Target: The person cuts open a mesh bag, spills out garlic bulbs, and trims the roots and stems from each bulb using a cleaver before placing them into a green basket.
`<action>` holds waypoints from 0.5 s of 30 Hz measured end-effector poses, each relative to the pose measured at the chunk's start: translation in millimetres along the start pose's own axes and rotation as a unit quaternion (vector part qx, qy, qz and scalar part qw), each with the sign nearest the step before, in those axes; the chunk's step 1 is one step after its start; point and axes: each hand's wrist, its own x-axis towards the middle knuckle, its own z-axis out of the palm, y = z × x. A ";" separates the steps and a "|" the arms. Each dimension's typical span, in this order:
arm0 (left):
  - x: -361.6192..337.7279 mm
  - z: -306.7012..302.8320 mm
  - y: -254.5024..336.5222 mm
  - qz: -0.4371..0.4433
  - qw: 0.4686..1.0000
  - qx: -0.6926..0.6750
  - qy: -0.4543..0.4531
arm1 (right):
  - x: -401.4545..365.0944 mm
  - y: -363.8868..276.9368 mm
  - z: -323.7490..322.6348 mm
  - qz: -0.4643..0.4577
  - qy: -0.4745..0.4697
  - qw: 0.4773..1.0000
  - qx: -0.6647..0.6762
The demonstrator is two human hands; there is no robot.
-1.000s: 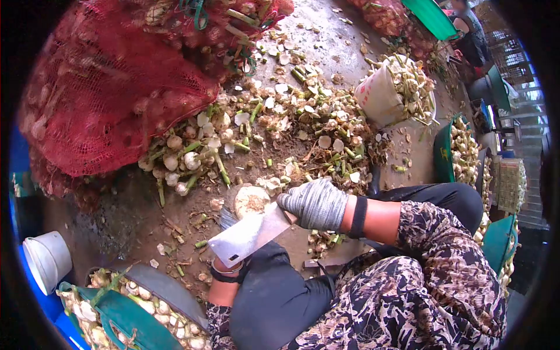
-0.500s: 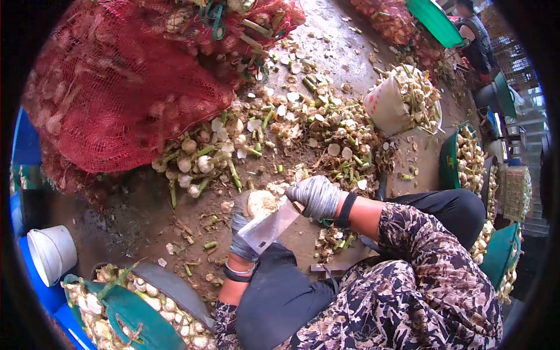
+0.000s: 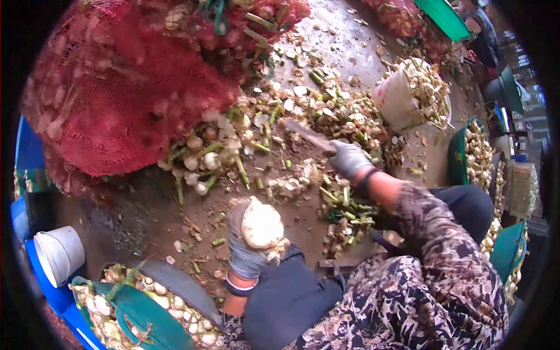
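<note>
Near the centre, my left hand (image 3: 245,254), in a grey glove, is wrapped round a large pale garlic bulb (image 3: 261,224), with its cut side or base hard to make out. My right hand (image 3: 352,160), also gloved, is closed on the handle of a knife (image 3: 309,135). The blade, slightly blurred, points up and left over the heap of trimmings (image 3: 338,111), apart from the bulb. Stemmed bulbs (image 3: 201,160) lie beside the red net sack.
A red net sack (image 3: 134,99) fills the upper left. Bulbs fill a green basket (image 3: 137,309) at lower left, near a white bucket (image 3: 60,255). A white container (image 3: 398,102) and green baskets (image 3: 458,157) stand right. Another person (image 3: 484,41) is at upper right.
My right hand and the knife have moved away from the bulb, up and to the right. My left hand still holds the bulb, now lower and more fully in view.
</note>
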 end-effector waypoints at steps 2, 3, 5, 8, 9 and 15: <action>-5.1 2.6 1.3 -0.131 0.982 -0.129 0.032 | -20.5 -22.6 -22.2 -0.102 0.046 0.993 0.045; -19.7 6.8 -8.5 -0.151 0.980 -0.130 0.017 | -23.5 -18.7 -6.3 -0.118 0.009 0.980 0.163; -3.5 23.2 -37.8 -0.154 0.959 -0.233 0.052 | -33.4 -42.7 3.0 -0.202 -0.043 0.953 0.220; 17.7 24.7 -22.0 0.030 0.993 0.113 0.017 | -61.4 -90.3 -10.7 -0.075 -0.255 0.856 0.444; 21.2 19.9 -25.0 0.114 0.954 0.277 0.012 | -61.2 -98.7 -10.1 -0.070 -0.273 0.867 0.412; 8.1 2.1 -63.3 -0.048 0.996 0.068 0.010 | -60.3 -98.5 12.2 -0.254 -0.139 0.865 0.410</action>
